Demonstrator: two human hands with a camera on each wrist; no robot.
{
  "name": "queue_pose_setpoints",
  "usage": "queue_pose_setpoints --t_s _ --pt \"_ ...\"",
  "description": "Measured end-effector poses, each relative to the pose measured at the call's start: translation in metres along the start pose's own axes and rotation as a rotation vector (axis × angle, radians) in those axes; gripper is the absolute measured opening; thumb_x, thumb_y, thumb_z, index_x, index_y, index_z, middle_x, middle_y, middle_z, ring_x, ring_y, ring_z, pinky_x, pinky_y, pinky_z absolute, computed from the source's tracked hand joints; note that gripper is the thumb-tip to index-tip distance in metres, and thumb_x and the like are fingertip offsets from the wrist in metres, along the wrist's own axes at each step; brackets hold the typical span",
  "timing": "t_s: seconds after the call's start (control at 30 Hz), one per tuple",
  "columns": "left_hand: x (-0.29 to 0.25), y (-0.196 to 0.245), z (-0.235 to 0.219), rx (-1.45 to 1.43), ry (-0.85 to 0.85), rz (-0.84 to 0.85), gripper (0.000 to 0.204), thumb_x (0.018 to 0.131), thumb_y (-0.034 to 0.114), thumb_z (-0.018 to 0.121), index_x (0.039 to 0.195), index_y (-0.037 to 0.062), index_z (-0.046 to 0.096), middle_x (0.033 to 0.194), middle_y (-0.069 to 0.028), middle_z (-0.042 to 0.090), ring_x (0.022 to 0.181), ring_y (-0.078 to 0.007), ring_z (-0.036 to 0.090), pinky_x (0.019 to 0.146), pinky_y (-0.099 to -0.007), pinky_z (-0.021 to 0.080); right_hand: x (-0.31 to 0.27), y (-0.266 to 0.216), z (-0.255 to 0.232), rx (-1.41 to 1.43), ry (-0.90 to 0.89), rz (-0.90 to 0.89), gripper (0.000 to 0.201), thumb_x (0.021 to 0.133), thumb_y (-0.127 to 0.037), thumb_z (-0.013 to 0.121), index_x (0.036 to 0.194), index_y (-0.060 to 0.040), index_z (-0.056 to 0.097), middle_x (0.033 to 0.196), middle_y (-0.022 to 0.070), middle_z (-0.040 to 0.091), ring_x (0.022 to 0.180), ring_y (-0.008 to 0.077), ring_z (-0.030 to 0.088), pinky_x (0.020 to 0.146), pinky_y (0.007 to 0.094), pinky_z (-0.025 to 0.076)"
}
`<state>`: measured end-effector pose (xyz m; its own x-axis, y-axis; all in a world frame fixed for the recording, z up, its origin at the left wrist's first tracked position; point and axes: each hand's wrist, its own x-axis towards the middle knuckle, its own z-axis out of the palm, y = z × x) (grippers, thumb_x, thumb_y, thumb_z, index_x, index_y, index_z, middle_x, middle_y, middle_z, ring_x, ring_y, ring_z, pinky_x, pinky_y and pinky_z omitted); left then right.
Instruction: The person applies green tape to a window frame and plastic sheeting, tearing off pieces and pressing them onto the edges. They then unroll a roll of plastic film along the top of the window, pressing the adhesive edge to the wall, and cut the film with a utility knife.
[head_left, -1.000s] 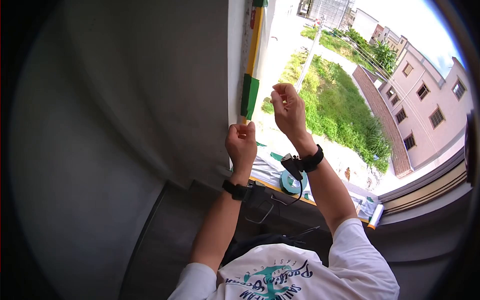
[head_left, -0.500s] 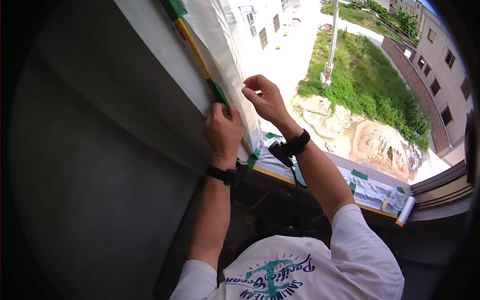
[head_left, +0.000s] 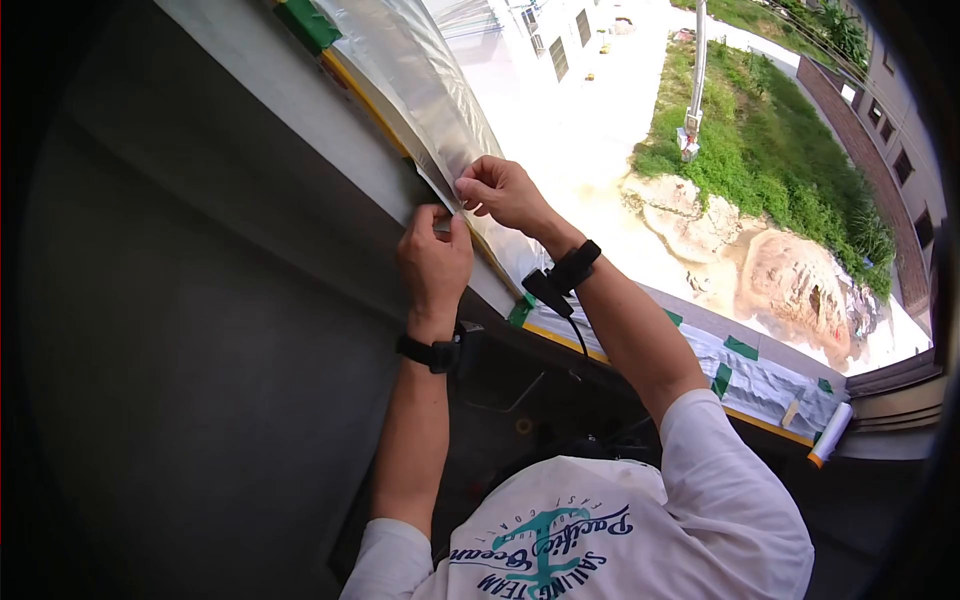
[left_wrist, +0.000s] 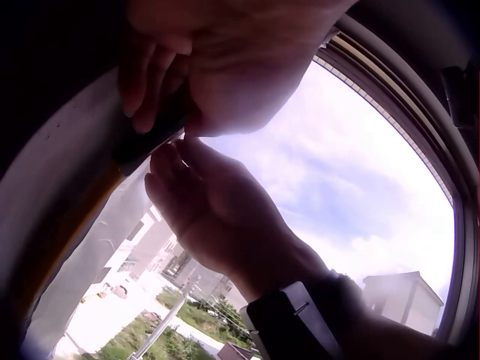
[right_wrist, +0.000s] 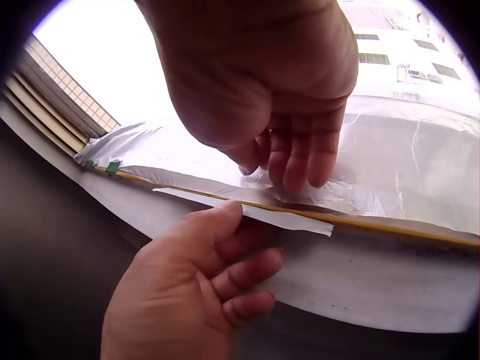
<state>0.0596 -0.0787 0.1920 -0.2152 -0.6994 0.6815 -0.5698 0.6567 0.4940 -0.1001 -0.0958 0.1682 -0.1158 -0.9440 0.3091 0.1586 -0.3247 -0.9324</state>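
My left hand (head_left: pixel 434 270) pinches a strip of tape (right_wrist: pixel 289 218) along the window's side edge. The strip looks pale in the right wrist view and dark in the left wrist view. My right hand (head_left: pixel 505 195) is just above it, fingers curled at the edge of the clear plastic film (right_wrist: pixel 405 165). I cannot tell whether the right thumb and index finger pinch the film or only touch it. A yellow tape line (head_left: pixel 368 98) runs along the film's edge, passing beside both hands. Farther up that line sits a green tape piece (head_left: pixel 308 25).
Film (head_left: pixel 760 376) held by green tape pieces (head_left: pixel 741 347) covers the sill. At its right end lies a white roll (head_left: pixel 830 435). A dark wall (head_left: pixel 200 320) stands on the left. Outside the open window are grass (head_left: pixel 780 160) and buildings.
The head view has turned, shifting the window edge left and tilting it. My right hand has moved down and left to the film edge. The tape strip at my left hand no longer appears bright green.
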Motion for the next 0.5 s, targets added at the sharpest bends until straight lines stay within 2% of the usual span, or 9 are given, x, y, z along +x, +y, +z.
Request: queue_pose_setpoints --t_s 0.07,0.2,0.27,0.3,0.37,0.5 --pt "0.0 0.004 -0.004 0.005 -0.059 0.037 0.017 0.086 0.011 0.069 0.098 0.0003 0.063 0.086 -0.0131 0.072 0.066 -0.0232 0.07 0.061 -0.0339 0.054 0.0 0.0 0.002 -0.037 0.013 -0.006 0.018 0.097 -0.022 0.067 0.095 -0.0041 0.063 0.082 0.0009 0.067 0.072 0.0074 0.061 0.065 0.0235 0.052" --pt "0.001 0.0 -0.004 -0.026 -0.068 0.096 0.021 0.086 0.006 0.067 0.105 0.0005 0.061 0.092 -0.014 0.071 0.068 -0.0235 0.07 0.06 -0.0345 0.054 0.0 0.002 0.002 -0.07 0.015 -0.011 0.018 0.096 -0.022 0.067 0.093 -0.0043 0.064 0.08 0.0007 0.066 0.071 0.0073 0.061 0.063 0.0231 0.051" --pt "0.004 0.001 -0.004 -0.081 -0.083 0.111 0.021 0.087 0.003 0.063 0.107 0.0013 0.059 0.095 -0.0161 0.069 0.076 -0.0289 0.07 0.068 -0.0405 0.055 0.001 0.003 0.004 -0.051 0.015 -0.032 0.018 0.096 -0.022 0.068 0.093 -0.0041 0.064 0.077 0.0006 0.066 0.069 0.0072 0.061 0.062 0.0224 0.05" --pt "0.005 0.002 -0.004 -0.079 -0.085 0.114 0.021 0.087 0.003 0.063 0.107 0.0013 0.059 0.095 -0.0161 0.069 0.076 -0.0289 0.07 0.068 -0.0405 0.055 0.001 0.003 0.004 -0.048 0.017 -0.034 0.018 0.096 -0.022 0.068 0.093 -0.0041 0.064 0.077 0.0006 0.066 0.069 0.0072 0.061 0.062 0.0224 0.05" --pt "0.007 0.004 -0.004 -0.058 -0.066 0.192 0.022 0.087 -0.002 0.059 0.11 0.0013 0.06 0.097 -0.0162 0.066 0.086 -0.0319 0.068 0.072 -0.0427 0.055 0.002 0.003 0.004 -0.081 0.018 -0.065 0.017 0.096 -0.02 0.067 0.093 -0.0034 0.063 0.075 0.0005 0.065 0.067 0.0069 0.06 0.06 0.0221 0.05" --pt "0.011 0.003 -0.004 0.052 -0.056 0.287 0.027 0.088 -0.002 0.059 0.114 0.0023 0.061 0.099 -0.0161 0.063 0.092 -0.0348 0.065 0.075 -0.044 0.054 0.003 0.004 0.003 -0.067 0.013 -0.065 0.016 0.096 -0.018 0.066 0.094 -0.0024 0.063 0.074 0.0002 0.063 0.066 0.0069 0.059 0.059 0.0225 0.049"
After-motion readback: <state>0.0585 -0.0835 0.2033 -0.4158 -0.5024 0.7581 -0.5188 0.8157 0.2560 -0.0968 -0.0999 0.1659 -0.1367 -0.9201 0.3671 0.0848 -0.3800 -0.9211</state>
